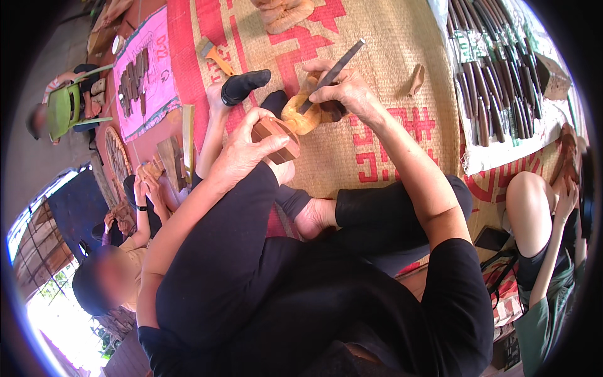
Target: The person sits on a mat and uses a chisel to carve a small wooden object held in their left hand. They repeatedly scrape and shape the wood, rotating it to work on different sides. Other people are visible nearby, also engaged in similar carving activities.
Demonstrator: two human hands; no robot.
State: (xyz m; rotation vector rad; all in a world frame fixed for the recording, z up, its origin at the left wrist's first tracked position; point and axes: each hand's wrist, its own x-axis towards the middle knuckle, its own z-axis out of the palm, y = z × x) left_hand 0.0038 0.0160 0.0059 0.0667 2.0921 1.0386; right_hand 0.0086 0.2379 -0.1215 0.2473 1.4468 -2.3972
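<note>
My left hand [247,147] is wrapped round a reddish-brown wooden block [276,139] with flat, angled faces. Just beyond it, a curved yellow wood carving [304,118] sits low by my feet. In my right hand [344,90] is a dark chisel [341,64], tilted, its lower end against the carving and its other end pointing up and to the right. The right fingers also reach round the carving's far side, where their contact is partly hidden. Close by the carving is a foot in a black sock [246,87]. The block and the carving nearly meet.
A tool with an orange handle [220,60] and a wood piece [416,80] lie on the red-patterned straw mat [402,38]. Another carving [286,14] is at the far edge. Many chisels [496,88] cover a white cloth at right. People sit at both sides; a pink cloth [157,69] holds dark tools.
</note>
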